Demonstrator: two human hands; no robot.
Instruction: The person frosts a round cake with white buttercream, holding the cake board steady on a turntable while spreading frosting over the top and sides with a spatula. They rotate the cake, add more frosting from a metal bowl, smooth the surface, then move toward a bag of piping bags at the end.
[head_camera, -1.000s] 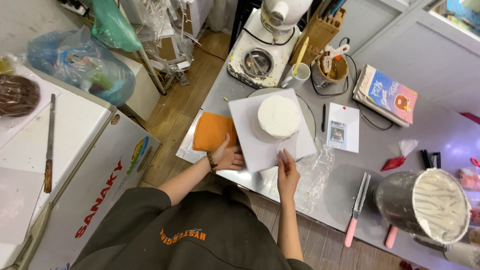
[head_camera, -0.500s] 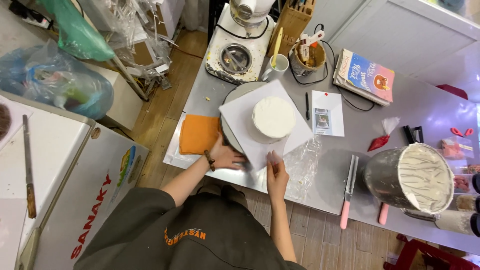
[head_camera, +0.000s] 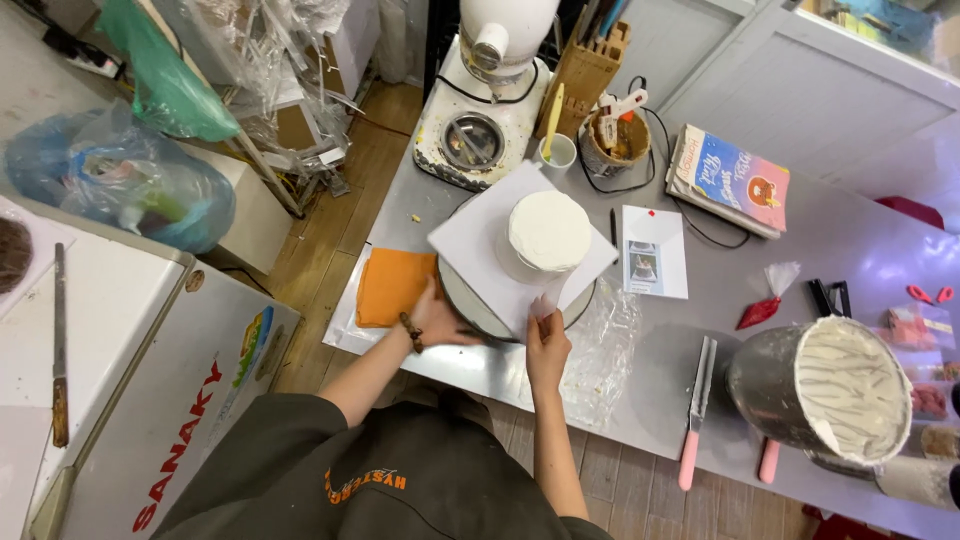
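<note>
A round white frosted cake stands on a square white board, which rests on a round turntable on the grey steel table. My left hand presses on the turntable's near left edge, under the board. My right hand grips the board's near corner, fingers closed on what looks like a thin clear scraper. An orange cloth lies just left of my left hand.
A white stand mixer stands behind the cake, beside a knife block. A metal bowl of white cream sits at the right, with pink-handled spatulas near it. A book and a paper card lie behind. A white chest freezer is at left.
The view has shifted and come closer. My left hand slid from the orange cloth's edge onto the turntable rim; my right hand stays at the board's near corner.
</note>
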